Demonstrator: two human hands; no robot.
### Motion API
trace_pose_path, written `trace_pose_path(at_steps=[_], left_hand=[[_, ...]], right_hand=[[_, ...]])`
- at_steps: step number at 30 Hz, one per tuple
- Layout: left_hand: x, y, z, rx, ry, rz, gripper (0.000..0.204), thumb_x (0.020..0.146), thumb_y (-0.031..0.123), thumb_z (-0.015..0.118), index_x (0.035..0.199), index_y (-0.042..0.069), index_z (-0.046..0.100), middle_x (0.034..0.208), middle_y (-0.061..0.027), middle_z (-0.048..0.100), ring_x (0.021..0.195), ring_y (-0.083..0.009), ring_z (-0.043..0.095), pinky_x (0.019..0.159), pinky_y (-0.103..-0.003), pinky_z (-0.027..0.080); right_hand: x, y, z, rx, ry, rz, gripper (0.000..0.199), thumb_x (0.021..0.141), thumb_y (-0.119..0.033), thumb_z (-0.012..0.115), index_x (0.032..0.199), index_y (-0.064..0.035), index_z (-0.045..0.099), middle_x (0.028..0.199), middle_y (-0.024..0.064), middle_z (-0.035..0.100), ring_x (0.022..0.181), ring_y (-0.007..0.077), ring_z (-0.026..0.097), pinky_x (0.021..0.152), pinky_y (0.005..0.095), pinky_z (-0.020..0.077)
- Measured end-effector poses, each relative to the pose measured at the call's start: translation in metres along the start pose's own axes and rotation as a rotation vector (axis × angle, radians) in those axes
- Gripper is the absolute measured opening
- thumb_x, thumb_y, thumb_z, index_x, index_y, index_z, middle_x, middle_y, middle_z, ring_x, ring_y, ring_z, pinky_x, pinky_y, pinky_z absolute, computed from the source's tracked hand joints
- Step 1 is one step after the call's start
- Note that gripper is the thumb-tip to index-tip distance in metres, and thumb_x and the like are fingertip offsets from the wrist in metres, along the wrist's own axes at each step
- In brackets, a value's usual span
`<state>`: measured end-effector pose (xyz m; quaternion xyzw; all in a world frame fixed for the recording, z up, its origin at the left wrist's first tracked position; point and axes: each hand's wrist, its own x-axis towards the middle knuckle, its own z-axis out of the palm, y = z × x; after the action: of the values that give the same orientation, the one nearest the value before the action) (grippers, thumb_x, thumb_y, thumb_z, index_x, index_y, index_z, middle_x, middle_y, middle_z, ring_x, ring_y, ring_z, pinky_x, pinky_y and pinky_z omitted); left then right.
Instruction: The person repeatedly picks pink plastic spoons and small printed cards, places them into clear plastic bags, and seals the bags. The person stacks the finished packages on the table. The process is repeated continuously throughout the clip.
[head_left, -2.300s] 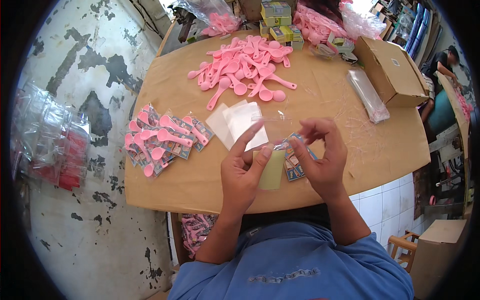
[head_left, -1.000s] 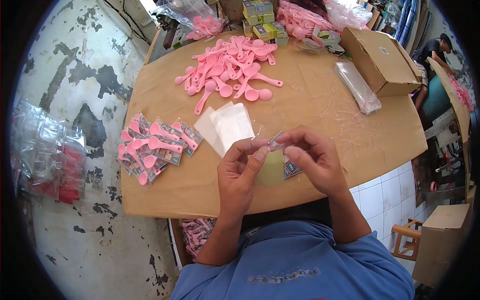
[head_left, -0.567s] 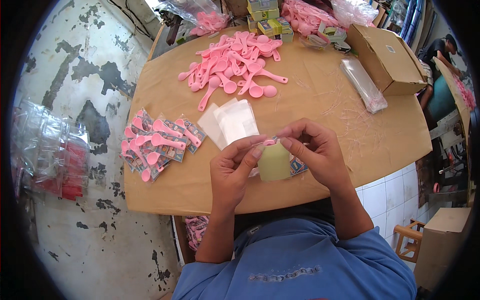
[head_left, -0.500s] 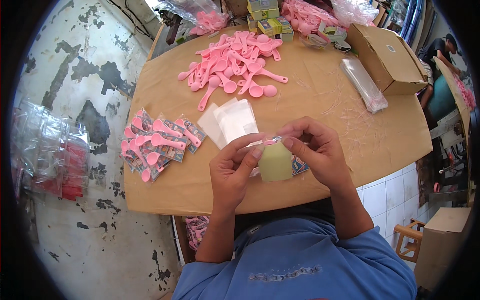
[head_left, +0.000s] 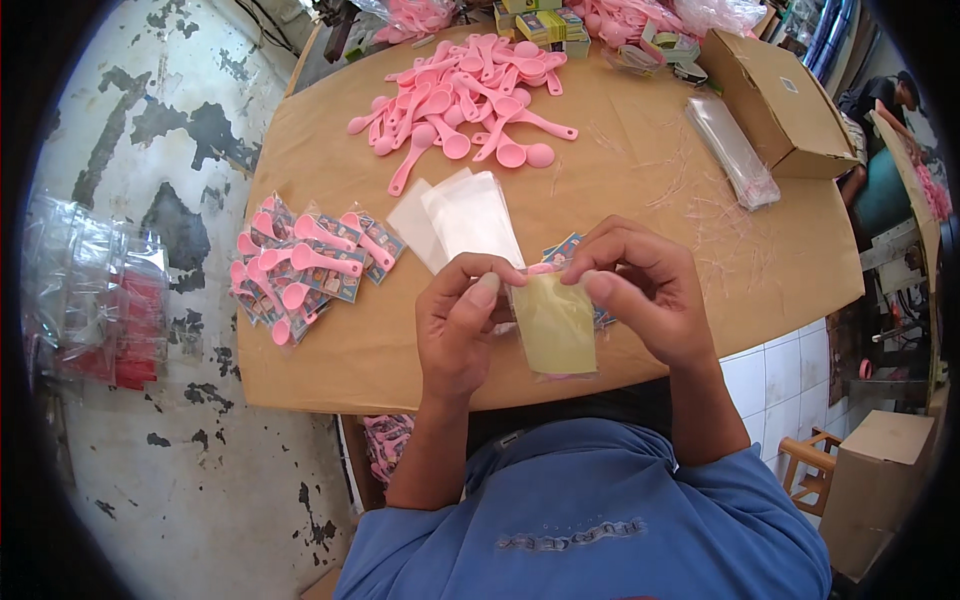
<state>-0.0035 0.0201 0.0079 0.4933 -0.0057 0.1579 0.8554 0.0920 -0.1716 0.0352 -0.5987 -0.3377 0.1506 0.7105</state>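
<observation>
Between my two hands hangs a small clear plastic bag (head_left: 557, 330) with a pale yellow-green card in it. A bit of pink shows at its upper edge and another at its bottom. My left hand (head_left: 458, 325) pinches the bag's upper left corner. At the upper right corner, my right hand (head_left: 645, 290) grips it between thumb and fingers. Just beyond my left hand lie flat clear bags (head_left: 470, 220) in a loose stack. Printed cards (head_left: 563, 248) lie partly hidden behind the held bag and my right hand.
Pink measuring spoons (head_left: 460, 100) form a heap at the far middle of the table (head_left: 370, 370). Bagged spoons with cards (head_left: 305, 265) are piled at left. A bundle of clear bags (head_left: 733, 150) lies by a cardboard box (head_left: 780, 105) at right. Another person (head_left: 880, 100) sits beyond.
The bag now reaches lower over the card, with its clear edge showing below. My right hand's thumb and fingers have spread slightly. The whole view has shifted a little.
</observation>
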Motion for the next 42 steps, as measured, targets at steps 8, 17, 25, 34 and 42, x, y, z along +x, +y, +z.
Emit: trace_pose_path(at_steps=[8, 17, 25, 34, 42], left_hand=[[0.001, 0.003, 0.013, 0.152, -0.04, -0.082, 0.057, 0.098, 0.006, 0.069, 0.149, 0.005, 0.042, 0.101, -0.0089, 0.076, 0.087, -0.0038, 0.063, 0.075, -0.018, 0.047], [-0.018, 0.008, 0.001, 0.246, -0.234, -0.037, 0.065, 0.096, -0.007, 0.065, 0.154, 0.002, 0.038, 0.123, -0.0179, 0.071, 0.115, -0.0186, 0.067, 0.098, -0.03, 0.052], [-0.022, 0.065, -0.043, 0.98, -0.021, 0.719, 0.035, 0.091, -0.012, 0.062, 0.124, -0.002, 0.068, 0.119, -0.0182, 0.074, 0.117, -0.0292, 0.07, 0.101, -0.039, 0.055], [-0.032, 0.118, -0.142, 1.631, 0.2, 0.473, 0.049, 0.085, -0.006, 0.059, 0.131, 0.008, 0.066, 0.134, -0.0141, 0.067, 0.14, -0.0284, 0.053, 0.116, -0.048, 0.04], [-0.068, 0.143, -0.237, 1.458, 1.089, 0.132, 0.08, 0.097, 0.056, 0.064, 0.152, 0.002, 0.043, 0.148, -0.0266, 0.053, 0.14, -0.0388, 0.05, 0.116, -0.043, 0.038]], right_hand=[[-0.008, 0.0, 0.004, 0.062, 0.128, 0.072, 0.029, 0.09, 0.005, 0.073, 0.116, -0.0017, 0.062, 0.099, 0.0019, 0.064, 0.091, 0.0065, 0.063, 0.077, 0.0213, 0.054], [-0.009, -0.011, 0.007, -0.015, 0.072, -0.002, 0.034, 0.09, 0.001, 0.074, 0.12, -0.0004, 0.057, 0.106, 0.0052, 0.064, 0.092, 0.01, 0.065, 0.079, 0.0226, 0.0524], [0.022, -0.046, -0.05, 0.593, -0.377, 0.003, 0.028, 0.098, -0.018, 0.068, 0.117, 0.0009, 0.061, 0.101, 0.0099, 0.066, 0.077, 0.0084, 0.058, 0.064, 0.0223, 0.0433], [0.069, -0.027, 0.019, -0.984, -0.28, -0.231, 0.04, 0.09, -0.016, 0.074, 0.127, -0.0033, 0.064, 0.138, 0.0193, 0.061, 0.133, 0.0372, 0.054, 0.11, 0.0457, 0.0423], [0.129, 0.054, 0.156, -0.9, -0.632, -0.537, 0.083, 0.09, -0.048, 0.074, 0.158, -0.0204, 0.036, 0.162, 0.0248, 0.031, 0.149, 0.0491, 0.028, 0.119, 0.0587, 0.0302]])
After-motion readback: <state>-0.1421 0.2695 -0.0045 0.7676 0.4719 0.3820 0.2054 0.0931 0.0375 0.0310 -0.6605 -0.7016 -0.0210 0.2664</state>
